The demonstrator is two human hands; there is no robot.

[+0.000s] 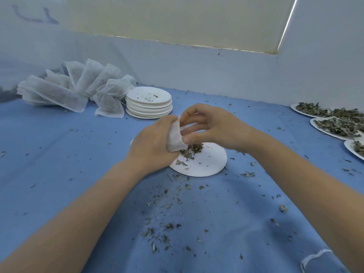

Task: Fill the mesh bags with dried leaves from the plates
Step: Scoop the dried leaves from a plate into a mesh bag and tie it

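Fingers of left hand [155, 142] curl round mesh bag [174, 139]; right hand [208, 125] pinches bag's mouth (over plate [208, 164]).

No text, label, brand, number or sign can be read anywhere in the head view — the only mark is a dark scrawl [33, 15] on the pale wall at upper left, too blurred to tell whether it is writing.
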